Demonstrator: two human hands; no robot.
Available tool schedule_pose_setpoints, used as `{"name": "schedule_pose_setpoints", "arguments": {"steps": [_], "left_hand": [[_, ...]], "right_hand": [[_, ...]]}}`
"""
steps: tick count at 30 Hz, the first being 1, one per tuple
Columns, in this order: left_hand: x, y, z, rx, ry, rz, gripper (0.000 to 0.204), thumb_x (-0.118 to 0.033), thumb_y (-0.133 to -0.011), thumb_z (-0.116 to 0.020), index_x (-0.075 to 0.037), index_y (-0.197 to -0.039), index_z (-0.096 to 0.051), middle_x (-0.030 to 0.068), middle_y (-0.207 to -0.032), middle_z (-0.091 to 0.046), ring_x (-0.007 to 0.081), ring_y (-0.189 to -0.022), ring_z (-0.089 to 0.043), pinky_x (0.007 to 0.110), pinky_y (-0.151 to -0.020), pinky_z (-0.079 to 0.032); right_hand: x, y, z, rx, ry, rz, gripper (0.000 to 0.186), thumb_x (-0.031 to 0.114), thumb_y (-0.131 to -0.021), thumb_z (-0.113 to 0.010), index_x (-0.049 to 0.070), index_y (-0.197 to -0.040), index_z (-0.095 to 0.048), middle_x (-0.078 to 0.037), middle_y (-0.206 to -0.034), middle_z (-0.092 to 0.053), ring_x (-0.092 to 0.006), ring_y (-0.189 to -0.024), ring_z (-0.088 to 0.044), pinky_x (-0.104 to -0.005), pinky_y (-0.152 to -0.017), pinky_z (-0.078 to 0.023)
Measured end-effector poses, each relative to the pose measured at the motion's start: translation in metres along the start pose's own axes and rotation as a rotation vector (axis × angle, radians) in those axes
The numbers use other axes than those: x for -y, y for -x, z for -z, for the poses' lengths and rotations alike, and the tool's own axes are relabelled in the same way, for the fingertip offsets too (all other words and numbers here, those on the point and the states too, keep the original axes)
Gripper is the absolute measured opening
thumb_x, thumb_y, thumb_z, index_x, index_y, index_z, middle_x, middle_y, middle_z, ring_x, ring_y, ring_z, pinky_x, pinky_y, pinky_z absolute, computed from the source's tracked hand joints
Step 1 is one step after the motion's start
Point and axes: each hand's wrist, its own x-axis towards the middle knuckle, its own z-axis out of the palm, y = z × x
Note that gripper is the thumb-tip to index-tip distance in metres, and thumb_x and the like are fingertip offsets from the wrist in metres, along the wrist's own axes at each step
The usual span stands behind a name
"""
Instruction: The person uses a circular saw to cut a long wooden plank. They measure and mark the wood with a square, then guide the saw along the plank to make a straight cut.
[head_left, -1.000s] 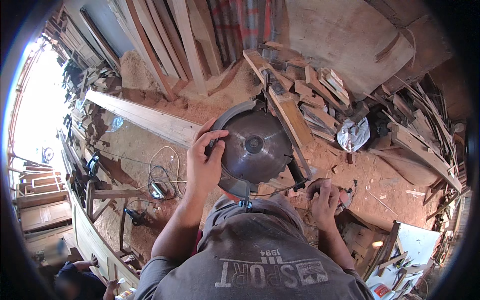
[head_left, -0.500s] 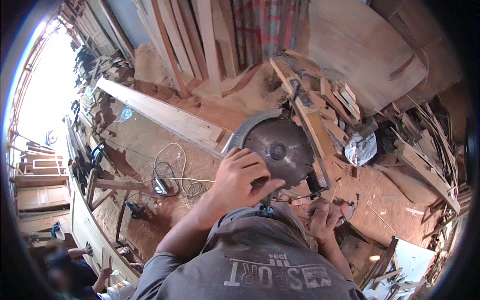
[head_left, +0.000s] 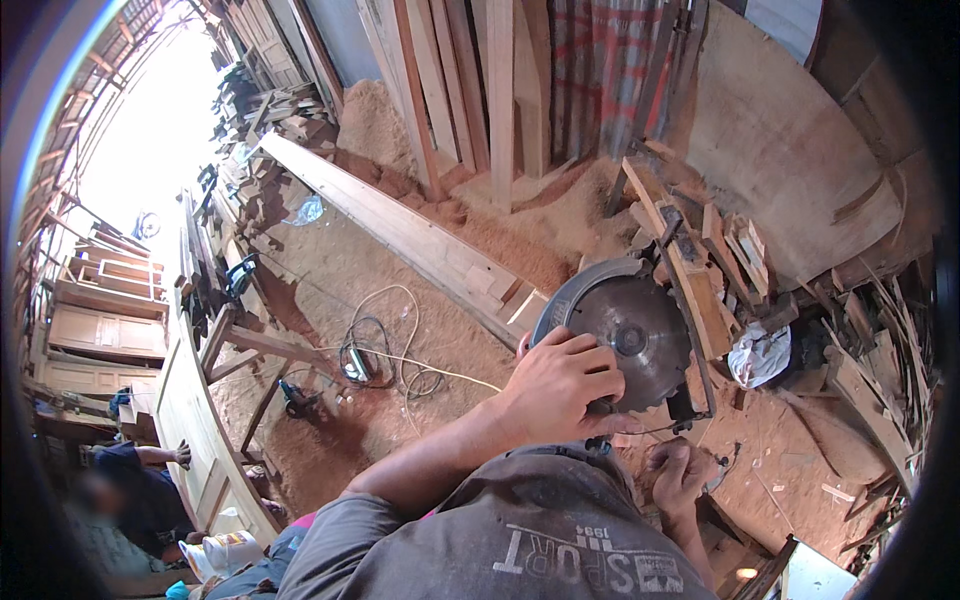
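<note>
A circular saw is held up in front of my torso, its round dark blade facing me and a grey guard curving over the blade's upper left. The flat metal base runs down the blade's right side. My left hand is closed on the saw at the blade's lower left, fingers curled over; the part under the palm is hidden. Below the lower end of the base, my right hand has its fingers curled together. Whatever those fingers hold, if anything, cannot be made out.
A long plank stretches away to the far left. Cables lie looped on the dusty floor. Wood offcuts and a white bag are at right. A co-worker is beside a wooden panel door at lower left.
The view has turned left, so the surroundings, the saw and both hands appear farther right. My left hand stays on the saw, and my right hand remains curled near its base.
</note>
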Motion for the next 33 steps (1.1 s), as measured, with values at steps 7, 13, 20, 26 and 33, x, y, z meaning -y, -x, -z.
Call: {"name": "schedule_pose_setpoints", "arguments": {"steps": [7,13,20,26,33], "left_hand": [[-0.023,0.003,-0.022,-0.051,-0.085,0.142,0.036,-0.048,-0.084,-0.082,-0.015,-0.085,-0.067,-0.0003,-0.085,-0.062,0.023,-0.091,-0.065,0.039,-0.082,-0.044],[-0.027,0.008,-0.022,-0.03,-0.095,0.147,0.036,-0.046,-0.081,-0.083,-0.017,-0.096,-0.068,0.0003,-0.093,-0.064,0.0232,-0.095,-0.064,0.041,-0.084,-0.045],[-0.025,0.012,-0.018,0.016,-0.068,0.136,0.039,-0.049,-0.089,-0.079,-0.012,-0.096,-0.069,0.0047,-0.099,-0.063,0.0259,-0.103,-0.062,0.042,-0.092,-0.045],[-0.023,0.013,-0.015,-0.405,-0.164,0.401,0.062,-0.036,-0.085,-0.089,-0.007,-0.132,-0.061,0.0161,-0.132,-0.06,0.0361,-0.124,-0.06,0.044,-0.11,-0.043],[0.009,0.03,-0.006,-0.362,0.659,1.034,0.083,-0.023,-0.084,-0.085,0.005,-0.151,-0.044,0.0267,-0.14,-0.062,0.0329,-0.124,-0.068,0.043,-0.107,-0.054]], "right_hand": [[0.011,-0.004,-0.009,0.124,0.095,0.047,0.046,0.031,-0.109,-0.055,-0.004,-0.082,-0.068,-0.013,-0.071,-0.07,-0.0212,-0.061,-0.067,-0.0367,-0.06,-0.053],[0.021,-0.007,-0.013,0.153,0.112,0.043,0.04,0.029,-0.106,-0.057,-0.004,-0.087,-0.068,-0.015,-0.075,-0.07,-0.0279,-0.065,-0.069,-0.0388,-0.063,-0.054],[0.022,-0.016,0.007,-0.051,0.16,0.421,0.055,0.038,-0.113,-0.046,0.002,-0.075,-0.06,-0.011,-0.066,-0.061,-0.0218,-0.058,-0.057,-0.036,-0.055,-0.044],[-0.042,-0.064,0.037,-0.523,-0.219,-0.274,0.036,0.033,-0.115,-0.044,0.005,-0.104,-0.065,-0.01,-0.098,-0.067,-0.0194,-0.087,-0.062,-0.033,-0.081,-0.05],[-0.121,-0.079,0.053,0.049,-1.171,-0.707,0.03,0.035,-0.112,-0.049,0.01,-0.12,-0.065,-0.008,-0.106,-0.07,-0.0188,-0.085,-0.065,-0.0327,-0.075,-0.055]]}}
